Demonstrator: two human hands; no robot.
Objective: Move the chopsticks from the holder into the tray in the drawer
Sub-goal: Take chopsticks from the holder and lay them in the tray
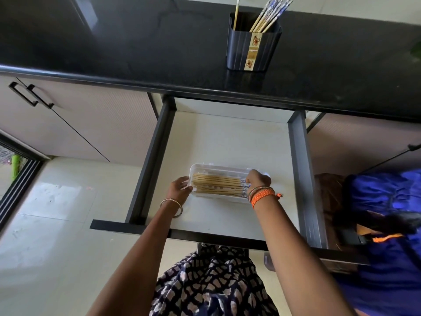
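A dark holder [252, 49] stands on the black counter and holds several chopsticks [271, 13] with blue patterned tops. In the open drawer [227, 137] lies a clear plastic tray [218, 168] with several bamboo chopsticks [216, 184] lying lengthwise in it. My left hand [180, 187] grips the tray's left end. At the tray's right end, my right hand [257, 179] rests with its fingers closed over the chopsticks' patterned ends. Whether it grips the chopsticks or the tray rim is unclear.
The drawer has dark side rails [150, 160] and a dark front edge [205, 236]. A cabinet door with black handles [29, 94] is at the left. A person in blue clothing [387, 224] stands at the right. Pale tiled floor [45, 224] lies below.
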